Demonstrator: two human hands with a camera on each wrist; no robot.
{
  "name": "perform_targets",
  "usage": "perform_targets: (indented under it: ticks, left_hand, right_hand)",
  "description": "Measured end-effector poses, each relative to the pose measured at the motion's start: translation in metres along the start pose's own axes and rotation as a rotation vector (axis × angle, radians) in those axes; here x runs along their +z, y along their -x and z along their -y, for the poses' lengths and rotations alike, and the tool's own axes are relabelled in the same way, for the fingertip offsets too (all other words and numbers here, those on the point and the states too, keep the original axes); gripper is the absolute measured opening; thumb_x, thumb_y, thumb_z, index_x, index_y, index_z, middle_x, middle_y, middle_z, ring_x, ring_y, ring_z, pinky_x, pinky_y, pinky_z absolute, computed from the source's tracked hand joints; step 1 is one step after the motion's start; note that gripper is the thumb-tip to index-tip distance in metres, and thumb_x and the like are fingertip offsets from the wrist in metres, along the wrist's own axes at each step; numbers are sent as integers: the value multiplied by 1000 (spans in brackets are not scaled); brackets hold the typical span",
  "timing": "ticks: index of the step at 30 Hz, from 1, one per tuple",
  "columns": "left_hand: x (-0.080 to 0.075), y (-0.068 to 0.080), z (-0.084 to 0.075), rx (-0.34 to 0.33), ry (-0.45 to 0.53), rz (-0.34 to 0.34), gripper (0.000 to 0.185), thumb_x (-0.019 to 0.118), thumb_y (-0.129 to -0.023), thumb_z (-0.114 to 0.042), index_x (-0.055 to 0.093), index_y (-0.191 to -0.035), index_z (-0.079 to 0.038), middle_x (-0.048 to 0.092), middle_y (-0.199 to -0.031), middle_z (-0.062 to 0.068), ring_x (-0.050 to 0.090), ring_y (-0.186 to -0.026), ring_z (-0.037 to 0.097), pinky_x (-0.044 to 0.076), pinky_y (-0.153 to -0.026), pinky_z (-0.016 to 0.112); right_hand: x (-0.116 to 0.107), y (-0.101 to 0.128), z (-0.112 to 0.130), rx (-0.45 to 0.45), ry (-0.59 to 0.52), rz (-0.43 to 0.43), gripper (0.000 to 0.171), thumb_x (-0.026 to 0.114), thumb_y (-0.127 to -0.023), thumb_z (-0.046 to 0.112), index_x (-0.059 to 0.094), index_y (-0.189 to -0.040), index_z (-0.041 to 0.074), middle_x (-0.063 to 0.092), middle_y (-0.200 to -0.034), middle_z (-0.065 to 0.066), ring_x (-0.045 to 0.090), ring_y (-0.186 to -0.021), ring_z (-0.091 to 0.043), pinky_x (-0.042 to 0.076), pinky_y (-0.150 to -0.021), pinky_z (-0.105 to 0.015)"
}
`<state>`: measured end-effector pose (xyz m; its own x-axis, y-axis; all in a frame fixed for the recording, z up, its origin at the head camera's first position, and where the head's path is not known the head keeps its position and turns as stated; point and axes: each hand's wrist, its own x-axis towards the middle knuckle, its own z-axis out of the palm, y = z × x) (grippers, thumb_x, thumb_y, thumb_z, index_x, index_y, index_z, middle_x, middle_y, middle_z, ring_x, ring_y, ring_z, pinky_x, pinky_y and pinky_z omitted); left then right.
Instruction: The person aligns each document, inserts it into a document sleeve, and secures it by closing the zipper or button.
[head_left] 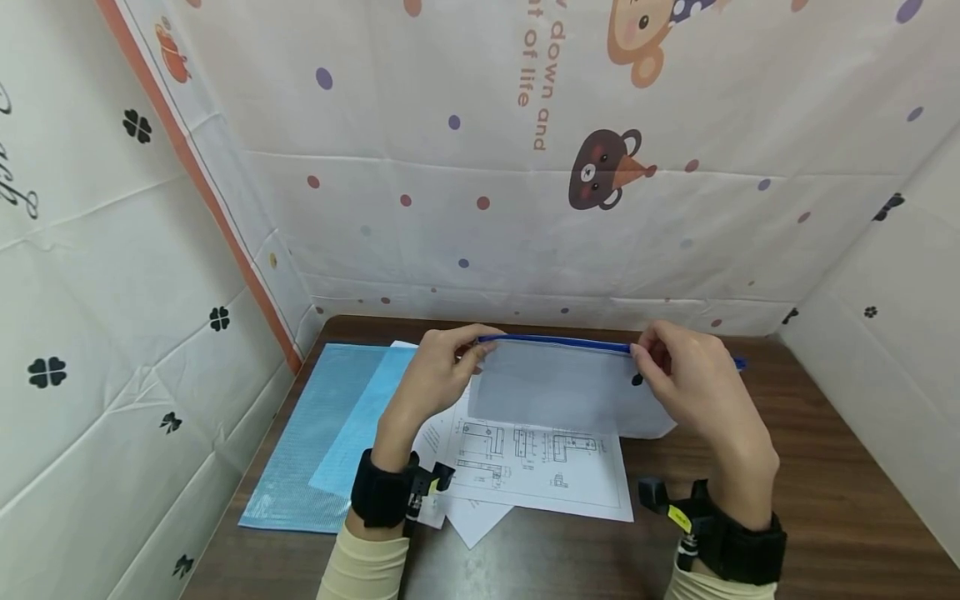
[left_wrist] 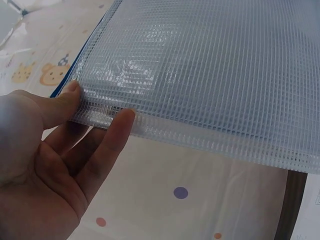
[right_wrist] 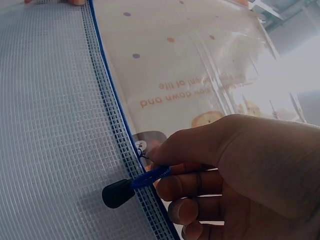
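1. Head view: pouch work in mid-air. We see a clear mesh zip pouch [head_left: 558,387] held up above the wooden desk [head_left: 825,500], just over a sheet of technical drawings [head_left: 536,467]. Our left hand [head_left: 438,371] pinches the pouch's left top corner; our right hand [head_left: 693,379] is closed near the right end of the blue zipper strip [head_left: 555,340]. Two blue mesh folders [head_left: 330,425] lie on the desk left of the pouch. Risk as we judge it: the two hands pull apart unevenly, so the pouch twists and the zipper track buckles and jams.

2. Left wrist view: thumb [left_wrist: 62,102] above and fingers [left_wrist: 112,137] below nip only the very edge of the pouch [left_wrist: 210,75]. The hold looks thin to us; a hard tug from the other end could slide the slick mesh out, dropping the pouch onto the drawings beneath and knocking them askew.

3. Right wrist view: right hand [right_wrist: 235,170] grips the blue zipper pull [right_wrist: 150,176], thumb over curled fingers; its black tip [right_wrist: 117,194] lies against the pouch [right_wrist: 55,130]. The pull sits right on the zipper line. Pulling at an angle away from the track, we judge, could snag the slider or strain the small tab.
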<state>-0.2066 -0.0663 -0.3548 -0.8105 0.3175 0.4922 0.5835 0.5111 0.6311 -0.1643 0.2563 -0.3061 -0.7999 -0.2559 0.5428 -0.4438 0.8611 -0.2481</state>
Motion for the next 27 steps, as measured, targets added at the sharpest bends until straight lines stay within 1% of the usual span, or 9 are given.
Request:
perform_targets:
  ticks: [5, 8, 13, 18, 20, 23, 25, 27]
  left_hand:
    - [0, -1, 1, 8, -2, -23, 24, 65, -107, -14, 77, -127, -19, 78, -109, 2, 74, -77, 13, 58, -69, 30]
    - [0, -1, 1, 19, -1, -42, 24, 65, -106, -12, 78, -126, -17, 78, -106, 2, 74, -77, 13, 58, -69, 30]
    - [-1, 0, 2, 32, 1, -76, 23, 66, -106, -10, 78, -125, -14, 78, -96, 3, 71, -74, 11, 57, -66, 30]
    - [-2, -1, 1, 48, 5, -102, 22, 67, -106, -12, 79, -125, -14, 78, -95, 3, 70, -72, 11, 52, -60, 30]
    - [-2, -1, 1, 54, 6, -113, 22, 67, -106, -12, 79, -124, -15, 78, -94, 3, 68, -69, 11, 49, -58, 29]
    - [-2, -1, 1, 60, 7, -128, 21, 66, -106, -13, 79, -123, -15, 75, -86, 2, 60, -62, 12, 44, -56, 29]
    - [-2, -2, 2, 65, 8, -140, 21, 66, -106, -12, 80, -122, -14, 74, -84, 2, 56, -60, 12, 43, -56, 29]
    - [-2, -2, 2, 69, 17, -156, 21, 67, -106, -11, 80, -122, -13, 74, -83, 2, 56, -61, 11, 44, -57, 30]
  right_hand:
    - [0, -1, 0, -5, -1, -2, 11, 76, -95, 3, 66, -90, 5, 56, -68, 1, 46, -59, -15, 42, -52, -29]
    - [0, -1, 1, -5, 0, 1, 11, 76, -95, 3, 66, -90, 5, 56, -68, 1, 47, -59, -15, 41, -52, -29]
    - [0, -1, 0, -3, 5, -3, 11, 76, -94, 3, 66, -90, 5, 56, -68, 0, 47, -59, -16, 42, -52, -29]
    - [0, -1, 1, 1, 8, -12, 10, 76, -94, 2, 67, -90, 4, 57, -68, -1, 47, -60, -17, 42, -52, -29]
    - [0, 0, 1, 6, 10, -15, 10, 76, -94, 2, 67, -91, 4, 57, -69, -2, 48, -61, -17, 42, -52, -30]
    - [0, 0, 1, 13, 14, -19, 9, 75, -94, 3, 67, -91, 4, 58, -69, -2, 48, -61, -18, 41, -53, -30]
    - [-1, 0, 2, 14, 17, -24, 9, 75, -95, 4, 67, -91, 4, 58, -70, -2, 48, -61, -18, 40, -53, -30]
    - [-1, 0, 1, 19, 25, -37, 9, 74, -95, 5, 67, -90, 4, 57, -70, -2, 47, -61, -18, 39, -52, -31]
